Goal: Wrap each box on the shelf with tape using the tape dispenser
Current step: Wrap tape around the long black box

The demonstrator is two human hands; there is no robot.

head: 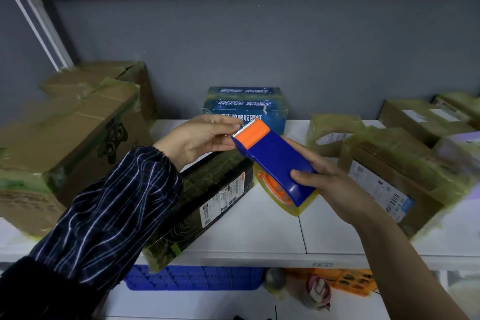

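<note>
Right hand (330,182): holds the tape dispenser (272,161) from its rear end, thumb laid across the blue top and fingers curled underneath.
Tape dispenser: blue body with an orange front (253,134) and a white toothed edge, raised above the shelf (259,228) and tilted, its front pointing away from the right hand towards the left hand (197,138).
Tape roll (280,197): yellow, seated under the blue body, just in front of the right hand's thumb.
Left hand: palm turned up, fingers and thumb drawn close together in a narrow gap, their tips right at the toothed edge. Whether they pinch a tape end or only touch the front cannot be told.
Sleeve (117,210): dark with pale stripes, covering the left forearm up to the wrist; the right forearm is bare.
Black box (207,205): long, lying on the shelf directly beneath the left hand and wrist, with white labels on its side and greenish tape over its top.
Blue box (245,104): printed with white characters, standing against the wall just beyond both hands.
Large cardboard box (72,143): left of the left hand, with greenish tape along its edges; another brown box sits behind it.
Small taped box (332,132): just beyond the right hand.
Labelled cardboard boxes (389,171): right of the right hand, wrapped in greenish tape, somewhat blurred.
Blue crate (194,278): on the level below the shelf, under the left forearm.
Orange basket (348,280): on that lower level too, beneath the right forearm.
</note>
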